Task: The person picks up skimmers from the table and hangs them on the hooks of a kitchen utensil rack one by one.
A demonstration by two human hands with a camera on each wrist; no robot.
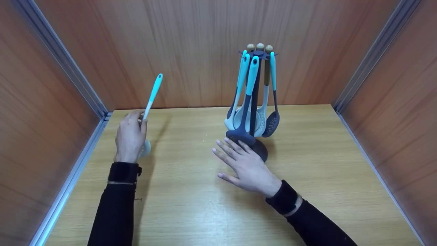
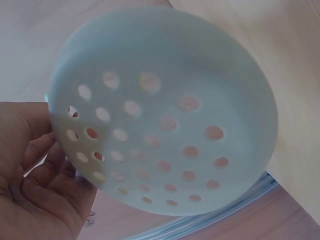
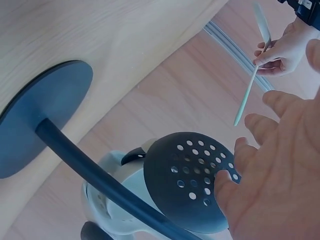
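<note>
On the left, my left hand [image 1: 130,136] grips a skimmer upright over the table, its turquoise handle [image 1: 156,87] pointing up. The skimmer's pale blue, perforated head [image 2: 170,160] fills much of the left wrist view. My right hand [image 1: 251,171] is spread with straight fingers in front of a utensil stand [image 1: 255,112]. Its fingertips overlap a dark perforated skimmer [image 3: 187,170] hanging there; whether they touch it I cannot tell. Other turquoise-handled and wooden-handled utensils hang around the stand, partly hiding one another.
The stand's round dark base [image 1: 261,150] sits on the light wood table [image 1: 191,191]. Wood panels enclose the back [image 1: 191,51] and both sides, with metal rails [image 1: 73,171] along the side edges.
</note>
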